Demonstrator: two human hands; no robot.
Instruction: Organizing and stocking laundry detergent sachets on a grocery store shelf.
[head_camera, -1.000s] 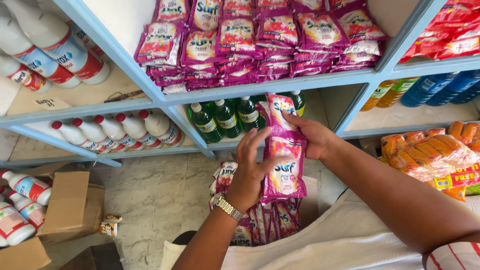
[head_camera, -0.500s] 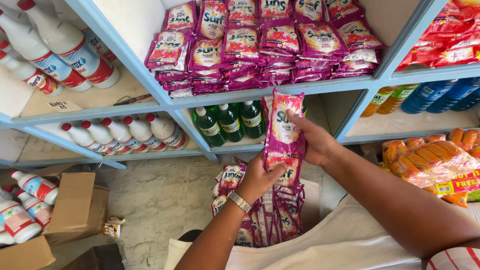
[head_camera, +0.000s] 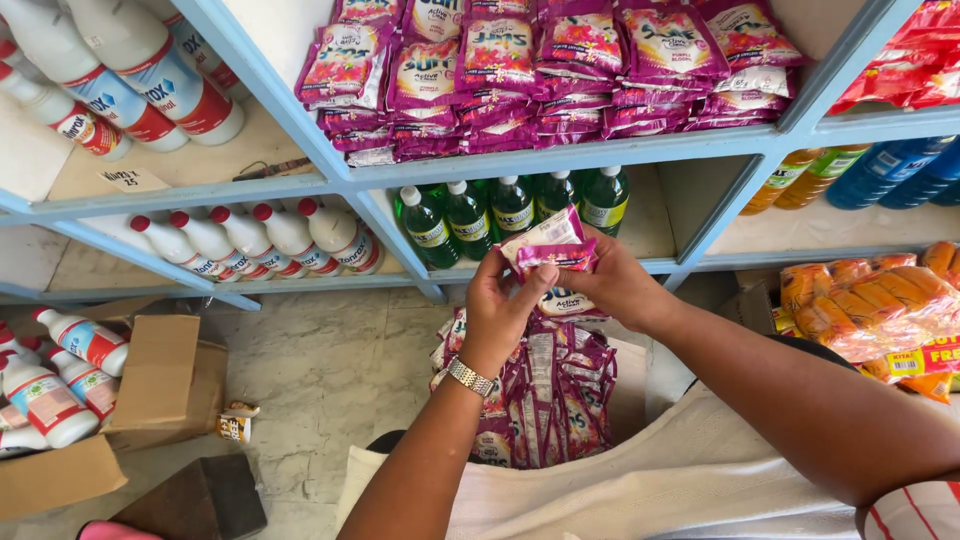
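Observation:
Both my hands hold a strip of pink and purple sachets (head_camera: 548, 250) in front of the shelving, its top folded over. My left hand (head_camera: 500, 305), with a metal watch on the wrist, pinches the strip from the left. My right hand (head_camera: 612, 280) grips it from the right. More joined sachet strips (head_camera: 550, 400) hang down below my hands toward a white sack (head_camera: 700, 480). Stacks of the same sachets (head_camera: 540, 70) fill the upper shelf right above.
Green bottles (head_camera: 510, 205) stand on the shelf behind my hands. White bottles with red caps (head_camera: 270, 240) fill the shelves at left, and more sit in an open cardboard box (head_camera: 130, 400) on the floor. Orange packets (head_camera: 870, 300) lie at right, red packets (head_camera: 910, 70) above them.
The strip was held up flat and tall a second ago. Now both hands have come together and its top is folded down between them.

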